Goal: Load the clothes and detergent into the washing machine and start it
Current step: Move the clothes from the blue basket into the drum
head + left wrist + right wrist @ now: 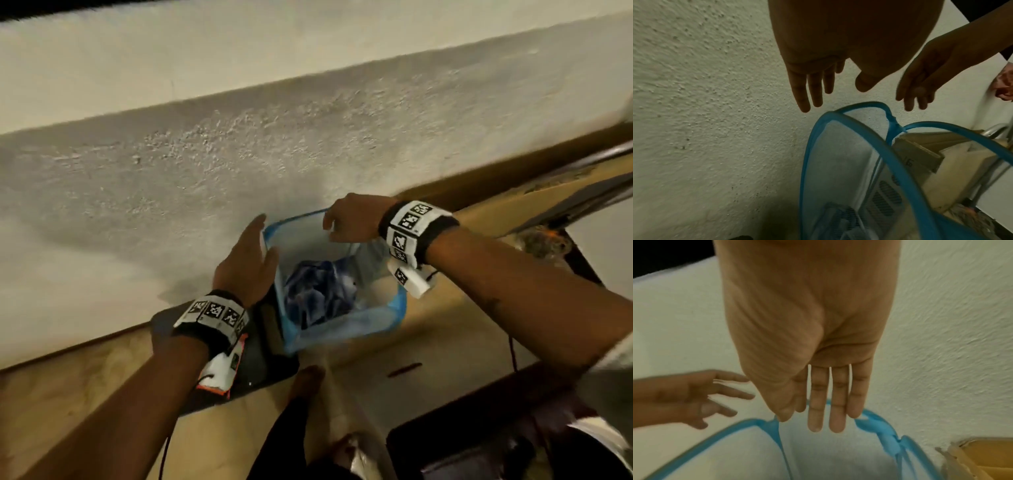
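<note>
Blue clothes [320, 296] lie at the bottom of a blue-rimmed mesh hamper [342, 337] standing on tan floor [85, 394] against a rough white wall [205, 171]. The left hand [245, 263] and right hand [354, 219] hover released, fingers straight, at its rim.

Clothes [320, 294] in hamper [397, 301] by wall [205, 171]
</note>
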The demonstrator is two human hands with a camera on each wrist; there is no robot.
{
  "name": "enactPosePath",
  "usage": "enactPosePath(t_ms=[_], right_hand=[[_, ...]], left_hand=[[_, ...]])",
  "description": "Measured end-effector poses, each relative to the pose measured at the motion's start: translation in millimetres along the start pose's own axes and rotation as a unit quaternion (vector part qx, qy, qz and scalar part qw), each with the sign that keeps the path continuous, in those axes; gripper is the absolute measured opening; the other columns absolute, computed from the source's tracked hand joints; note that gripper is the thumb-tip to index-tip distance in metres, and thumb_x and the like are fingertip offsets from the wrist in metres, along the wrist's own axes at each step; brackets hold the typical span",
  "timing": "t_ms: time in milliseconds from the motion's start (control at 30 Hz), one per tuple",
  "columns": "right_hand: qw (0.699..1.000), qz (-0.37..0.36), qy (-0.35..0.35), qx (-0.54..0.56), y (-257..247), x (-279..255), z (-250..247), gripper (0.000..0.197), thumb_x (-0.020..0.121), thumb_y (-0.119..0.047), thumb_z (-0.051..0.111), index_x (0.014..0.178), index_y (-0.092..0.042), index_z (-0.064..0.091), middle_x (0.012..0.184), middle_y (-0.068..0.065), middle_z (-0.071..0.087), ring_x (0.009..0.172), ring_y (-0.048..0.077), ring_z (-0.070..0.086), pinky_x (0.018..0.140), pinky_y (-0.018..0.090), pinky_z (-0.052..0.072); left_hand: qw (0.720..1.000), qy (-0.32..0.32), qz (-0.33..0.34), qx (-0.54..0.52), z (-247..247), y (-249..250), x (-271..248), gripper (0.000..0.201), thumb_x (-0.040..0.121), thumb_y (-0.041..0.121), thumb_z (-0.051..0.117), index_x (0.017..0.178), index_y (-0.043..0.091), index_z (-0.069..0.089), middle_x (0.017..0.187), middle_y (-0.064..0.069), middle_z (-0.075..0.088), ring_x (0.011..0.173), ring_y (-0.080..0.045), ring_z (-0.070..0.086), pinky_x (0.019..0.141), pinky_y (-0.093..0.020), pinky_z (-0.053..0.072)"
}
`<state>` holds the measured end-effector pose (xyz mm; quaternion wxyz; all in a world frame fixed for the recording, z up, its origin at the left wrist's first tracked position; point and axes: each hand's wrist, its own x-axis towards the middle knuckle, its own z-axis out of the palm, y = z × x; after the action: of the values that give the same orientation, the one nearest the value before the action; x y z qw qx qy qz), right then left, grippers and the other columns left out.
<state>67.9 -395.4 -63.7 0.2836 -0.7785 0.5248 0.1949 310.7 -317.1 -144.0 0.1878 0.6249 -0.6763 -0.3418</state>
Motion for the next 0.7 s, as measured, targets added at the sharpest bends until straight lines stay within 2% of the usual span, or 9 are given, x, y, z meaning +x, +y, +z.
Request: enactPosePath(t_ms=[133, 300, 400, 433, 500, 533, 567, 633, 700], right_hand=[[0.999, -0.019, -0.047, -0.008, -3, 80, 52, 0.043, 0.088, -0.044, 0.068, 0.126, -0.026, 0.064, 0.124, 0.004, 0.066, 0.114, 0.026, 0.061, 0.098, 0.033, 0.046], [0.992, -0.041, -0.120, -0.005, 3, 157, 152, 0.093, 0.068, -0.070, 0.073, 0.143, -0.021, 0.048, 0.141, 0.008, 0.054, 0.127, 0.031, 0.054, 0.106, 0.036, 0.040], [0.991, -0.038, -0.129, -0.013, 1, 175, 206, 0.100, 0.071, -0.072, 0.069, 0.153, -0.026, 0.032, 0.155, 0.008, 0.037, 0.138, 0.034, 0.042, 0.112, 0.042, 0.034], [0.990, -0.054, -0.121, -0.044, -2, 180, 221, 0.115, 0.063, -0.086, 0.062, 0.155, -0.027, 0.027, 0.159, 0.009, 0.030, 0.142, 0.036, 0.034, 0.117, 0.046, 0.030], [0.977, -0.104, -0.115, -0.147, -5, 187, 248, 0.156, 0.023, -0.106, 0.045, 0.156, -0.027, 0.022, 0.162, 0.013, 0.022, 0.145, 0.041, 0.026, 0.118, 0.057, 0.025], [0.967, -0.118, -0.125, -0.189, -8, 186, 254, 0.165, 0.012, -0.105, 0.043, 0.156, -0.027, 0.023, 0.163, 0.013, 0.020, 0.146, 0.042, 0.024, 0.118, 0.059, 0.024], [0.962, -0.127, -0.133, -0.202, -9, 187, 263, 0.166, 0.011, -0.100, 0.050, 0.157, -0.027, 0.021, 0.165, 0.012, 0.015, 0.148, 0.042, 0.021, 0.119, 0.058, 0.023], [0.962, -0.138, -0.156, -0.175, -9, 188, 281, 0.161, 0.022, -0.088, 0.069, 0.159, -0.027, 0.010, 0.168, 0.009, 0.006, 0.151, 0.039, 0.017, 0.120, 0.055, 0.023], [0.973, -0.128, -0.152, -0.121, -5, 192, 298, 0.149, 0.035, -0.069, 0.084, 0.158, -0.029, 0.009, 0.165, 0.009, 0.018, 0.145, 0.038, 0.031, 0.117, 0.051, 0.032]], left_hand=[[0.999, 0.005, -0.010, -0.030, 24, -21, 16, 0.066, 0.101, 0.047, 0.043, 0.157, 0.030, 0.014, 0.163, 0.005, 0.028, 0.141, -0.021, 0.041, 0.115, -0.045, 0.037], [0.997, 0.032, -0.006, -0.075, 49, -36, 18, 0.065, 0.102, 0.036, 0.041, 0.158, 0.023, 0.012, 0.162, 0.003, 0.029, 0.137, -0.019, 0.045, 0.113, -0.040, 0.040], [0.994, 0.058, 0.009, -0.094, 54, -36, 8, 0.065, 0.102, 0.024, 0.043, 0.158, 0.021, 0.010, 0.161, 0.000, 0.033, 0.132, -0.018, 0.051, 0.106, -0.032, 0.045], [0.993, 0.065, 0.015, -0.094, 56, -38, 4, 0.065, 0.101, 0.023, 0.043, 0.157, 0.019, 0.011, 0.161, -0.001, 0.032, 0.132, -0.018, 0.050, 0.105, -0.029, 0.044], [0.992, 0.081, 0.021, -0.090, 58, -42, -6, 0.066, 0.100, 0.023, 0.045, 0.157, 0.018, 0.012, 0.162, -0.001, 0.031, 0.131, -0.016, 0.051, 0.101, -0.024, 0.043], [0.992, 0.090, 0.019, -0.090, 59, -42, -10, 0.067, 0.100, 0.021, 0.046, 0.158, 0.018, 0.012, 0.161, 0.000, 0.032, 0.131, -0.016, 0.052, 0.100, -0.024, 0.044], [0.991, 0.101, 0.018, -0.089, 60, -44, -13, 0.068, 0.099, 0.020, 0.048, 0.157, 0.018, 0.013, 0.161, 0.001, 0.034, 0.131, -0.017, 0.053, 0.099, -0.026, 0.047], [0.988, 0.121, 0.014, -0.095, 60, -49, -17, 0.068, 0.099, 0.018, 0.049, 0.157, 0.017, 0.014, 0.159, 0.003, 0.037, 0.129, -0.020, 0.057, 0.097, -0.031, 0.051], [0.986, 0.126, 0.009, -0.105, 59, -53, -19, 0.067, 0.099, 0.020, 0.048, 0.157, 0.018, 0.014, 0.158, 0.006, 0.037, 0.125, -0.021, 0.059, 0.096, -0.032, 0.052]])
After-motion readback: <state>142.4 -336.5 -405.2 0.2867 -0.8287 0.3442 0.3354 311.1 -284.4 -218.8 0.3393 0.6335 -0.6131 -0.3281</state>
